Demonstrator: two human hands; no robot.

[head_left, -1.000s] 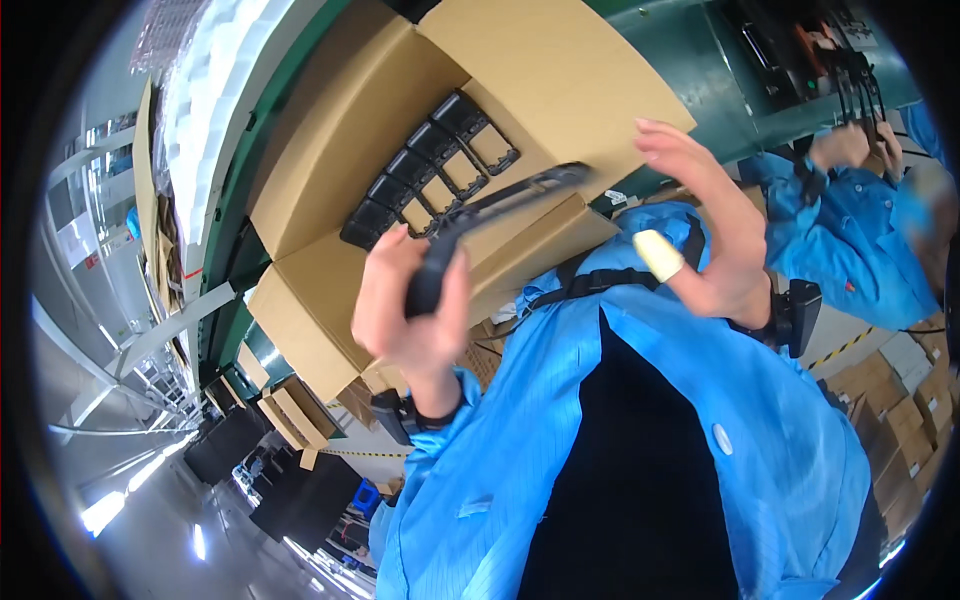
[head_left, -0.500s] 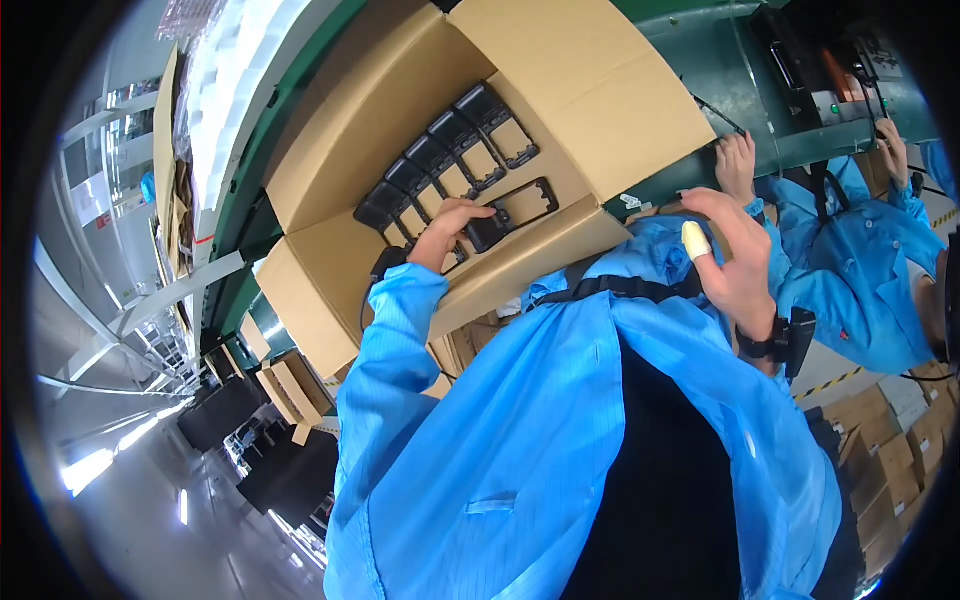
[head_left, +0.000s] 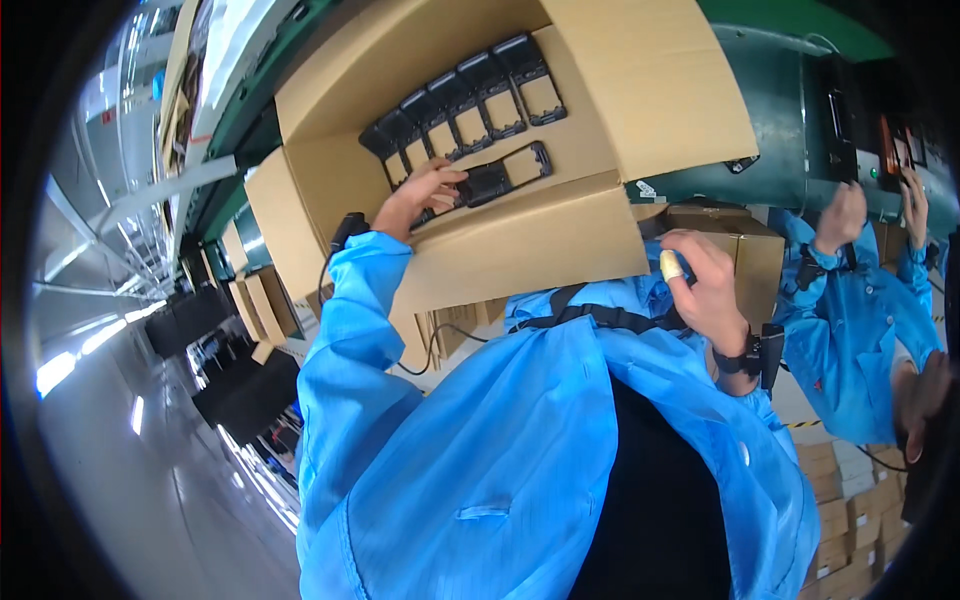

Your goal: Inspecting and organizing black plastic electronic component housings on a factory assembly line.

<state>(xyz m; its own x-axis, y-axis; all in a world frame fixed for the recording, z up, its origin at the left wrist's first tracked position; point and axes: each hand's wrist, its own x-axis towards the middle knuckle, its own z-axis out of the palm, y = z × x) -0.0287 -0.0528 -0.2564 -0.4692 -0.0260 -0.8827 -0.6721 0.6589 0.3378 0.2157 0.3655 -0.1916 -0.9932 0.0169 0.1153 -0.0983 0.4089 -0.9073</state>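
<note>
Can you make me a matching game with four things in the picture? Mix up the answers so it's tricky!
Things:
1. Left hand
2. Finger cover
3. Row of frames
4. Cardboard box

Matches:
A. Brown, with its flaps open
B. Has its fingers inside the box
C. Pale yellow, worn on the right hand
D. Black, lined up side by side

Right pairs: 1-B, 2-C, 3-D, 4-A

The left arm (head_left: 352, 315) is stretched forward, the left hand (head_left: 428, 190) out ahead, its back uppermost, fingers slanting rightward! Across from it, the right hand (head_left: 708, 290) hangs close before the body, fingers loosely curled, thumb (head_left: 672, 266) raised, tip covered in pale yellow.
</note>
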